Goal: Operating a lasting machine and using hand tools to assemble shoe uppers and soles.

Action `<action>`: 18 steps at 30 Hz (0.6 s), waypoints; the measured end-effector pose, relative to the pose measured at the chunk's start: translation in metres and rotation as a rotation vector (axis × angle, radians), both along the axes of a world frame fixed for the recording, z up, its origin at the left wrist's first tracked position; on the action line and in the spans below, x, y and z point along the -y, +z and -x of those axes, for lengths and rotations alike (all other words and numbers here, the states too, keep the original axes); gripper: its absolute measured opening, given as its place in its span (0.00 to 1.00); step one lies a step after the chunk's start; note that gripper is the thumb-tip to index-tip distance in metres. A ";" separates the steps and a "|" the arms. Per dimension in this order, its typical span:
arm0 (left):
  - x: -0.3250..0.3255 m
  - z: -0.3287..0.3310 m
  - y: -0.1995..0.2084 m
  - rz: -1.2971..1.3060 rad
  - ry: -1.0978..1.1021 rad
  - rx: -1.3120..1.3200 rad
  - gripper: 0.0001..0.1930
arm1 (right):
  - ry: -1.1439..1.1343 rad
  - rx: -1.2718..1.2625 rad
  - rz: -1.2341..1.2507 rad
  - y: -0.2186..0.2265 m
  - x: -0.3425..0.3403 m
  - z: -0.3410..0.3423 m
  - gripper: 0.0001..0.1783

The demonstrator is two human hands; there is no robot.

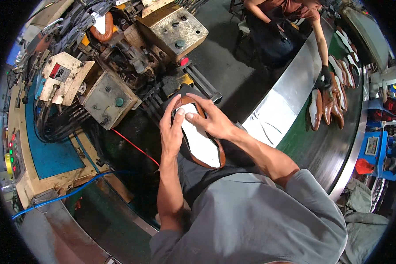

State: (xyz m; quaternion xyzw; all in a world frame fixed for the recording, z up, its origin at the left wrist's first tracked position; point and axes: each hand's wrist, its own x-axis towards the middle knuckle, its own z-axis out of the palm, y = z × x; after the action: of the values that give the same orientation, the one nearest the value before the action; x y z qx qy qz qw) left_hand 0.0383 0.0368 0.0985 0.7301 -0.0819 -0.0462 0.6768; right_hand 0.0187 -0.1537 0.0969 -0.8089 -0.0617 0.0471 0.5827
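Brown at the rim and white underneath, the shoe (202, 143) was held sole up over the lap (190, 176), right of the machine (134, 53). The left hand (169, 130) and right hand (215, 123) both gripped its far end, thumbs on the white. Whether its near end touched the lap was unclear; if not, a loosened thumb could have let it tip, and uneven pressure might have dented the rim.
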 end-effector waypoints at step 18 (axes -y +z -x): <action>-0.023 0.071 -0.086 0.684 -0.055 -0.647 0.29 | -0.240 0.140 0.544 -0.137 0.146 0.043 0.37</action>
State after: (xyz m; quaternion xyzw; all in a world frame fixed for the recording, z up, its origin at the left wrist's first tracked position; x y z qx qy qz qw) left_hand -0.0329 0.0598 0.0128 0.4108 0.1036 -0.2595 0.8679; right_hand -0.0247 -0.3000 -0.0402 -0.9381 0.0091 -0.0633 0.3405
